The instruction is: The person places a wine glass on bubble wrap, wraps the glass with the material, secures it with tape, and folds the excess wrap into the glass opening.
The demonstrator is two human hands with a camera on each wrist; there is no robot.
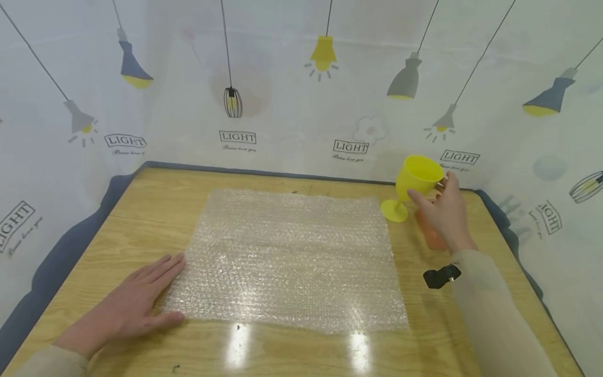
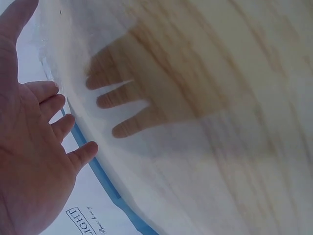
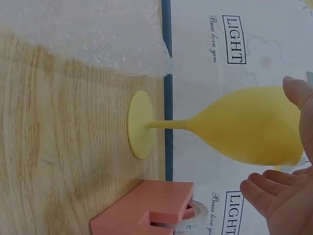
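Observation:
A yellow goblet (image 1: 416, 180) stands upright at the back right of the table, its round foot (image 3: 141, 125) on the wood. Around its bowl is my right hand (image 1: 445, 209), the thumb at the near side. The right wrist view shows a gap between several fingers and the bowl; any contact by the thumb is unclear. A sheet of clear bubble wrap (image 1: 292, 262) lies spread over the table's middle. My left hand (image 1: 136, 298) is at its left edge, palm down with extended fingers, and in the left wrist view the hand (image 2: 39, 147) appears beside its reflection.
Beside the goblet, partly behind my right hand, sits a pink tape dispenser (image 3: 151, 205) with a roll of clear tape (image 3: 195, 215). A printed curtain (image 1: 282, 104) borders the wooden table (image 1: 282, 356) at the back and sides.

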